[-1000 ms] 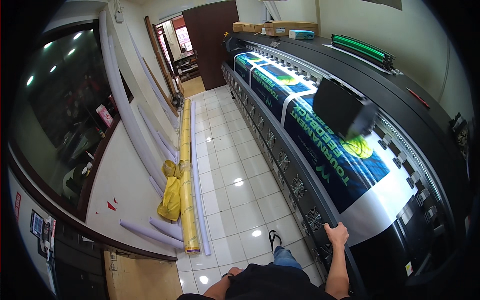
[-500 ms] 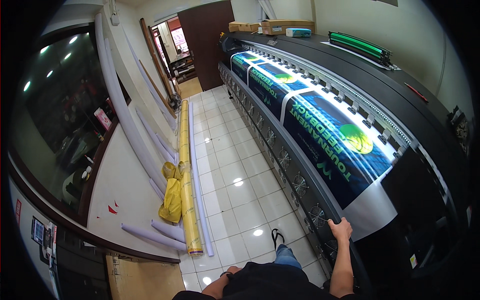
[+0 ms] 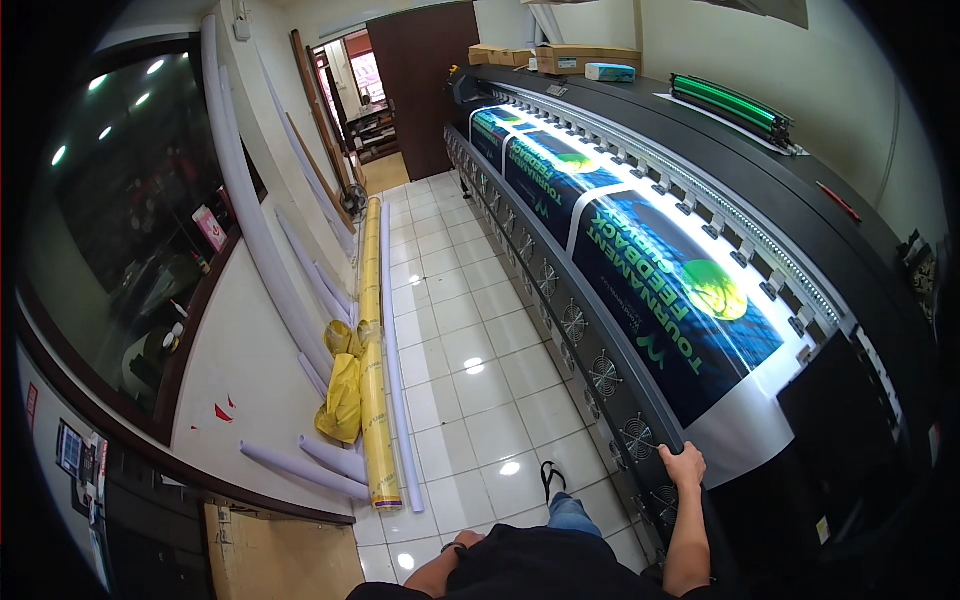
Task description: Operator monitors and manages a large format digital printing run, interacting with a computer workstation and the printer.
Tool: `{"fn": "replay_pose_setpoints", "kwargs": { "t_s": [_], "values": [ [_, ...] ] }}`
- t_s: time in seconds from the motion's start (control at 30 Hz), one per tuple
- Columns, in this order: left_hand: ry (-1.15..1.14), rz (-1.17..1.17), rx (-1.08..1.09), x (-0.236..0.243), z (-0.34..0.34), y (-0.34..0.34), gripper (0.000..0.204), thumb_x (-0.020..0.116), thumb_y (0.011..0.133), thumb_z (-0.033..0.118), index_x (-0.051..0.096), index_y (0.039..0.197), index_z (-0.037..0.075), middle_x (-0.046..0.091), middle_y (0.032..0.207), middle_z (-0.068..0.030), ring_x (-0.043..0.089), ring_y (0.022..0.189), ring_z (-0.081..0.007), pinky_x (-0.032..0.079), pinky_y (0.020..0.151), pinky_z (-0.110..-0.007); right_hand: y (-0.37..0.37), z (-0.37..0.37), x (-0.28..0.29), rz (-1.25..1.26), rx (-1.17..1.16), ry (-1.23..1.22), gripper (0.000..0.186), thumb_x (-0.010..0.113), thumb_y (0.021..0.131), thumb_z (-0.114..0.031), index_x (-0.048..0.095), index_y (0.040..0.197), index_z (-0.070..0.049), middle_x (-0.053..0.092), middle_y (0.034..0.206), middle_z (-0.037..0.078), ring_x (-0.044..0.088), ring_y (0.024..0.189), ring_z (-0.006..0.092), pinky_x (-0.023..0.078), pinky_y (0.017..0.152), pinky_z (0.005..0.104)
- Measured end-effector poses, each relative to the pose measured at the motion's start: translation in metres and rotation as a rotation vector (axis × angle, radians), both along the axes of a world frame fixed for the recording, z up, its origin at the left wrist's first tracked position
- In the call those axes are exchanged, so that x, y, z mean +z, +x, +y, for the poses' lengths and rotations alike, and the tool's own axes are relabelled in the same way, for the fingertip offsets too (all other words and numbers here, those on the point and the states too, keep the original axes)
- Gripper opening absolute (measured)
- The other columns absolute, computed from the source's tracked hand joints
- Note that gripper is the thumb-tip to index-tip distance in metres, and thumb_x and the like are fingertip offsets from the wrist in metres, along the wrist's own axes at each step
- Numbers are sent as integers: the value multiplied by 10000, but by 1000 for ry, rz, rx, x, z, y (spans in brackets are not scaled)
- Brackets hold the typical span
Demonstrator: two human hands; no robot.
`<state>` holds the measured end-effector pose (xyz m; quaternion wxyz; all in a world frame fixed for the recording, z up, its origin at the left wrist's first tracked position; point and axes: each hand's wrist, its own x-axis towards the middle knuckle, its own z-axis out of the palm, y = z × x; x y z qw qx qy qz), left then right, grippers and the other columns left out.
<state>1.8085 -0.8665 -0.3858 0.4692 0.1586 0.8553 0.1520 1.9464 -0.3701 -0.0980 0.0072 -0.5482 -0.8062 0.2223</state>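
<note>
**Right hand on the printer's front edge**

Starting at nine o'clock from my feed, I see a dark glass window [image 3: 130, 220] set in the wall, and white rolls [image 3: 262, 230] leaning against the wall beside it. Toward seven o'clock, more white tubes [image 3: 300, 462] lie on the tiled floor [image 3: 450, 370], beside a long yellow roll [image 3: 372, 380] and a crumpled yellow bag [image 3: 343, 395].

At six o'clock my left hand [image 3: 465, 541] sits low against my body, mostly hidden; I cannot tell whether its fingers are spread or closed.

Moving on to five o'clock, my right hand [image 3: 684, 466] rests on the front edge of the wide-format printer [image 3: 600, 375], fingers curled over the rim and pressed against it. The printed banner [image 3: 670, 290], dark blue with green, lies on the printer bed from twelve o'clock down to four, its white end just beside my right hand. The black print carriage [image 3: 840, 430] sits at four o'clock. Cardboard boxes [image 3: 560, 58] stand on the machine's far end at twelve o'clock.
</note>
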Motion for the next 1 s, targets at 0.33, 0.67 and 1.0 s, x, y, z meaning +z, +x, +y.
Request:
{"fn": "replay_pose_setpoints", "kwargs": {
  "t_s": [0.33, 0.67, 1.0],
  "values": [
    [-23, -39, 66, 22, 26, 1, 524, 453, 855, 474, 693, 1000, 32, 642, 1078, -262, 588, 1077, -395, 446, 947, -434, 10, 5, -13, 20, -24, 76, 703, 654, 724, -539, 622, 1115, 45, 647, 1070, 278, 614, 1044, 409, 477, 920, 457],
    [10, -23, 163, -13, 9, 2, 537, 470, 834, 464, 695, 995, 3, 648, 1091, -251, 597, 1075, -379, 456, 940, -425, 9, 1, -19, 69, -12, 167, 617, 651, 731, -521, 616, 997, 34, 665, 970, 269, 635, 964, 420, 497, 865, 465],
    [-20, -5, -100, 26, 11, 7, 455, 418, 885, 391, 673, 1089, 75, 634, 1137, -229, 585, 1117, -380, 444, 993, -441, 11, 0, -34, 171, 34, 328, 546, 682, 740, -458, 589, 956, 34, 602, 1003, 208, 578, 991, 392, 461, 867, 459]
  ]
}}
